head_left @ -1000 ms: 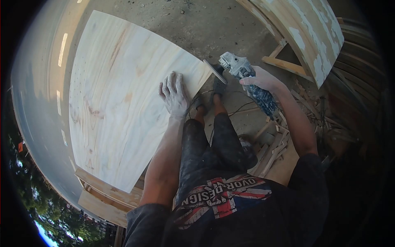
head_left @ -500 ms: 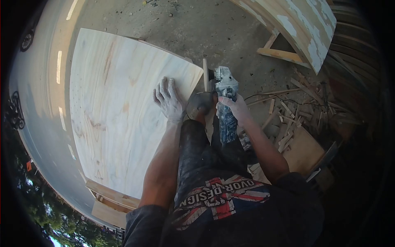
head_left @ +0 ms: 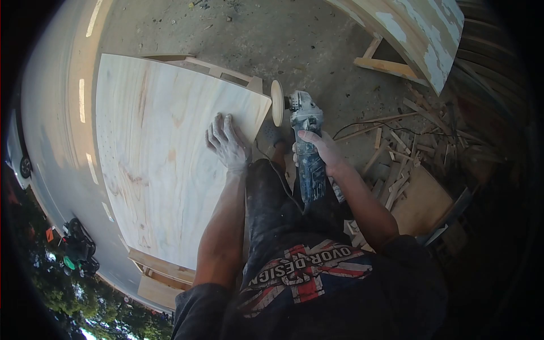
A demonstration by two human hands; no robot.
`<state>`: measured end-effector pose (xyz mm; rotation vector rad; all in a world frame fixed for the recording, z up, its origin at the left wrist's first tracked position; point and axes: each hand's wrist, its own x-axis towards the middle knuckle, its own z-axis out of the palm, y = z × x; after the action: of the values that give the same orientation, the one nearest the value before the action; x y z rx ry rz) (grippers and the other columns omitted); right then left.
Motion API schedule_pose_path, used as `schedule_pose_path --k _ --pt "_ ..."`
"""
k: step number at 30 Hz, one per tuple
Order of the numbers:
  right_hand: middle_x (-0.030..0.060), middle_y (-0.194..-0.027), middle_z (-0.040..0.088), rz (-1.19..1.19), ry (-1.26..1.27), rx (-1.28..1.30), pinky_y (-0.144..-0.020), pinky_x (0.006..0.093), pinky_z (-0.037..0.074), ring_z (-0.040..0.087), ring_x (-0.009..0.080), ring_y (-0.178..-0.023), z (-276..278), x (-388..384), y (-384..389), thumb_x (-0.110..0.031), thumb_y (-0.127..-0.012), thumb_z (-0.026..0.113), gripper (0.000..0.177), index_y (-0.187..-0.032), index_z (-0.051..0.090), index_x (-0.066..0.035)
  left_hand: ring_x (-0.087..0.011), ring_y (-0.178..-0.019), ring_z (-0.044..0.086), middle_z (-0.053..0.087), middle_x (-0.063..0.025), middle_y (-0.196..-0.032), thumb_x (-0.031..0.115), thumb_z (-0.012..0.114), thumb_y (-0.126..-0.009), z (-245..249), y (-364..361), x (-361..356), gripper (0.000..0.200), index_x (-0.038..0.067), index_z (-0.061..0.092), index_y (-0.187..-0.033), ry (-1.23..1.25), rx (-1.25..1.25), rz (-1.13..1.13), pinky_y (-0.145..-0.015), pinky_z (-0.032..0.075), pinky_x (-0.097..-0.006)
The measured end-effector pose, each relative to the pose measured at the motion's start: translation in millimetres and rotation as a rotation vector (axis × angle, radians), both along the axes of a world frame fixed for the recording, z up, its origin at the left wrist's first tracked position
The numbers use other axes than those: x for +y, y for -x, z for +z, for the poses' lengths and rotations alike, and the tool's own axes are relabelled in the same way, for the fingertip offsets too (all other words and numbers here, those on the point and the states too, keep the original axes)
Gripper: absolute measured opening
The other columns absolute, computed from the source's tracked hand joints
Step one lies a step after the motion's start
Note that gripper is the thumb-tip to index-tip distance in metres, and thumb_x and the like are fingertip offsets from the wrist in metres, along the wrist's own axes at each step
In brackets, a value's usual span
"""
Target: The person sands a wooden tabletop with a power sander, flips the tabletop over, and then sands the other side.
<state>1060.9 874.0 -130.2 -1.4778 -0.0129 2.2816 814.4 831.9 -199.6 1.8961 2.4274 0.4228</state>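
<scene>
Concrete floor (head_left: 226, 37); right hand (head_left: 326, 150) grips grinder (head_left: 311, 173), left hand (head_left: 231, 150) open on panel (head_left: 161, 147); disc (head_left: 277, 103), if tilted, could gouge corner (head_left: 264, 103), cord (head_left: 281, 177) snag leg (head_left: 263, 190)

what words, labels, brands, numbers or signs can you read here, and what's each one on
"DESIGN", upside down on the front of the dark shirt.
Another word beside it on the shirt: too distorted to read for certain.
Power tool in the right hand: no marking readable under the dust.
Small orange patch by the road: too small to read.
</scene>
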Motion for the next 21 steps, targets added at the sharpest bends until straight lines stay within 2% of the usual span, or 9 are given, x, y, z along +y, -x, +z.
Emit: schedule_pose_path --k 2,4,6,9,12,13,15,19,21 --pt "0.0102 -0.085 0.07 0.115 -0.047 -0.022 -0.059 0.0369 0.06 0.071 0.0208 -0.066 2.6 28.6 -15.2 -0.03 -0.095 0.077 0.033 -0.109 0.063 -0.004 -0.0349 -0.139 0.047 0.054 -0.0144 -0.147 0.013 0.064 -0.097 0.0 -0.3 0.8 0.042 0.011 0.059 -0.139 0.007 0.003 0.01 -0.119 0.03 -0.0539" --pt "0.009 -0.084 0.07 0.357 -0.112 -0.064 -0.06 0.0354 0.059 0.071 0.0193 -0.066 3.6 56.1 -27.7 -0.029 -0.093 0.079 0.032 -0.107 0.063 -0.005 -0.0342 -0.139 0.047 0.054 -0.0143 -0.148 0.013 0.065 -0.097 -1.1 -0.6 -0.8 0.042 0.012 0.06 -0.139 0.015 0.003 0.016 -0.119 0.03 -0.0539" --pt "0.0085 -0.084 0.069 0.464 -0.134 -0.078 -0.06 0.0349 0.059 0.071 0.0184 -0.066 1.1 80.6 -37.4 -0.029 -0.093 0.079 0.032 -0.107 0.063 -0.005 -0.0326 -0.141 0.046 0.054 -0.0138 -0.149 0.014 0.065 -0.097 -3.1 0.8 -1.5 0.042 0.013 0.06 -0.139 0.013 -0.021 0.018 -0.12 0.029 -0.0539" --pt "0.0078 -0.087 0.069 0.62 -0.165 -0.112 -0.062 0.0333 0.059 0.07 0.0165 -0.069 7.2 115.5 -38.3 -0.028 -0.092 0.08 0.033 -0.108 0.063 -0.005 -0.0313 -0.142 0.046 0.054 -0.0133 -0.15 0.013 0.066 -0.096 -3.7 2.1 -2.8 0.043 0.014 0.06 -0.139 0.03 -0.014 0.022 -0.121 0.029 -0.0538" --pt "0.0087 -0.089 0.068 0.883 -0.234 -0.184 -0.063 0.0321 0.058 0.07 0.0164 -0.071 20.2 146.3 -32.0 -0.031 -0.09 0.082 0.04 -0.11 0.063 -0.002 -0.0312 -0.141 0.047 0.054 -0.0123 -0.15 0.013 0.066 -0.095 -4.1 1.6 -3.0 0.043 0.015 0.06 -0.138 0.019 -0.025 0.026 -0.121 0.029 -0.054" --pt "0.0087 -0.089 0.068 0.885 -0.234 -0.185 -0.063 0.0321 0.058 0.07 0.0164 -0.071 20.1 153.8 -30.1 -0.031 -0.09 0.082 0.04 -0.11 0.063 -0.002 -0.0312 -0.141 0.047 0.054 -0.0123 -0.15 0.013 0.066 -0.095 -3.0 1.0 -2.3 0.043 0.015 0.06 -0.138 0.019 -0.026 0.027 -0.121 0.029 -0.054" --pt "0.0082 -0.087 0.068 1.054 -0.352 -0.17 -0.062 0.0328 0.057 0.068 0.0168 -0.068 20.7 165.5 -26.4 -0.029 -0.092 0.078 0.035 -0.106 0.06 -0.002 -0.0312 -0.141 0.048 0.055 -0.0119 -0.149 0.013 0.066 -0.096 -1.3 -0.1 -3.1 0.042 0.015 0.061 -0.137 0.021 -0.04 0.029 -0.121 0.029 -0.054" --pt "0.0083 -0.087 0.067 1.106 -0.365 -0.192 -0.062 0.0325 0.057 0.068 0.0169 -0.068 37.4 174.1 -21.6 -0.03 -0.091 0.078 0.036 -0.107 0.06 -0.003 -0.0312 -0.14 0.048 0.056 -0.0119 -0.148 0.014 0.065 -0.096 -1.0 0.9 -1.8 0.042 0.015 0.061 -0.138 0.013 -0.042 0.023 -0.121 0.029 -0.0539" --pt "0.0086 -0.087 0.067 1.059 -0.351 -0.208 -0.062 0.0325 0.057 0.068 0.0169 -0.069 40.1 163.5 -24.3 -0.03 -0.091 0.079 0.037 -0.108 0.06 -0.002 -0.0313 -0.14 0.048 0.056 -0.0122 -0.148 0.014 0.065 -0.096 -1.4 1.0 -2.1 0.042 0.015 0.06 -0.138 0.006 -0.033 0.023 -0.121 0.029 -0.0537"
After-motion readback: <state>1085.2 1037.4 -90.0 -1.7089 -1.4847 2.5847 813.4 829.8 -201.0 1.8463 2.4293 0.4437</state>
